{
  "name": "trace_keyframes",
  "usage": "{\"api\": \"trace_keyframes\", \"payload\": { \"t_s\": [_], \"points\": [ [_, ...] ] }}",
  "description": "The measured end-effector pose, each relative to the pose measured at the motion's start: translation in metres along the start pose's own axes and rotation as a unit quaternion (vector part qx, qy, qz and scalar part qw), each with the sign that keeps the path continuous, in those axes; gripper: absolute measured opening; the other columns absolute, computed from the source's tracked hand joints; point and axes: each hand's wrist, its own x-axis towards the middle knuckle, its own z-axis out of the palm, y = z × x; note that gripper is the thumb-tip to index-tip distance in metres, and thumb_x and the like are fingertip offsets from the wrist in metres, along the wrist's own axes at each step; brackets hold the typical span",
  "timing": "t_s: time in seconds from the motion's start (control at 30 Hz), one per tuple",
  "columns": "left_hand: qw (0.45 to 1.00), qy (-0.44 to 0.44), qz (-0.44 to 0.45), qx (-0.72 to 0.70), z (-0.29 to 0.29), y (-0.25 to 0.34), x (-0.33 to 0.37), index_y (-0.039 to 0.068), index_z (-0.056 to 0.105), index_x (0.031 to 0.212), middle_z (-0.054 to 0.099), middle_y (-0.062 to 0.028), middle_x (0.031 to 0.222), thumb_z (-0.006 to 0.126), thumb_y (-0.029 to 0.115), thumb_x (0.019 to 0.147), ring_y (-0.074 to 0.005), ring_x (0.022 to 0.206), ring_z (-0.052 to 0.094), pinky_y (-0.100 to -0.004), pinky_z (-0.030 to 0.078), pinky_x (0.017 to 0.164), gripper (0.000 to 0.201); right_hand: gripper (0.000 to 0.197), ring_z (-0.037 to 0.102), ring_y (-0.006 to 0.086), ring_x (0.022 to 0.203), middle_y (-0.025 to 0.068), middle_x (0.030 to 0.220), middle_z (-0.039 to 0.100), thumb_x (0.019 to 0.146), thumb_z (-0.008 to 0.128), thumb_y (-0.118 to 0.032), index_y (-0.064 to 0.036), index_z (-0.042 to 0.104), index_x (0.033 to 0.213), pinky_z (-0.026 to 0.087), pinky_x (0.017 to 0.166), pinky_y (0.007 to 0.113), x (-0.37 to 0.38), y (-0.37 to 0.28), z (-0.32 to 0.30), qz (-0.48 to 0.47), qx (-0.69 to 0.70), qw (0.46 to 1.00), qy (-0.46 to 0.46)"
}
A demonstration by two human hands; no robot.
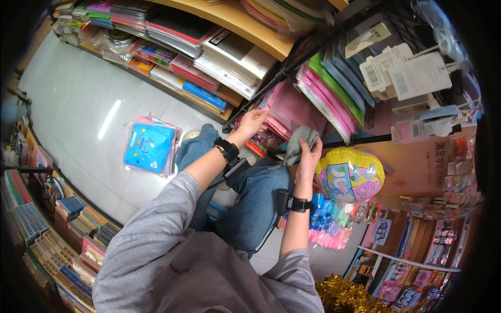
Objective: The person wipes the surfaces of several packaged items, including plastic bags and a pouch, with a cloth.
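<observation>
I am crouched or seated low in front of a rack of flat packages. My right hand [310, 152] is closed around a crumpled grey cloth [300, 142], held just in front of the lower shelf. My left hand [252, 123] has its fingers pinched at the edge of a pink flat package [276, 127] on that shelf; the fingertips are partly hidden. Above it, pink, green and blue flat folders [334, 86] stand leaning in the rack. On the floor to my left lies a pile of bagged packages with a blue one [150, 146] on top.
Wooden shelves [250, 23] with stacked notebooks [229, 57] run along the far side. A yellow round balloon [349, 175] is right of my right hand, above blue and pink bagged goods [329, 221]. Gold tinsel [349, 297] lies at lower right. Hang tags [412, 73] dangle upper right.
</observation>
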Motion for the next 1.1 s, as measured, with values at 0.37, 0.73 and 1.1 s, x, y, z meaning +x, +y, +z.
{"api": "trace_keyframes", "payload": {
  "t_s": [0.37,0.73,1.1],
  "points": [
    [0.986,0.064,0.014,-0.153,0.029,-0.014,0.021,-0.002,0.05,0.089,0.056,-0.0103,0.08,0.052,0.021,0.084,-0.0172,0.063,0.06,-0.0244,0.051,0.052,0.024,0.042,0.049,0.0151,0.094,0.0088,0.106,0.051,0.075,0.055,0.001,0.0033,0.04,0.114,0.037,0.083,0.025,-0.047,-0.009,0.005,0.067,0.038,0.996,-0.051],
    [0.988,-0.022,0.116,-0.102,0.036,0.0,0.018,-0.001,0.045,0.094,0.056,-0.0101,0.088,0.045,0.014,0.087,-0.0187,0.078,0.059,-0.0264,0.051,0.059,0.016,0.037,0.051,0.0171,0.093,0.0086,0.104,0.053,0.076,0.052,0.003,-0.0002,0.043,0.112,0.039,0.083,0.028,-0.088,-0.007,-0.035,0.113,0.097,0.989,0.006],
    [0.955,-0.031,0.094,-0.28,0.021,0.025,-0.002,0.003,0.048,0.09,0.058,-0.0093,0.088,0.047,0.022,0.086,-0.0156,0.075,0.058,-0.026,0.048,0.068,0.019,0.04,0.048,0.0137,0.093,0.0078,0.106,0.05,0.076,0.054,0.003,0.0017,0.041,0.113,0.037,0.083,0.025,-0.115,0.009,-0.025,0.077,0.108,0.99,0.036]
  ]
}}
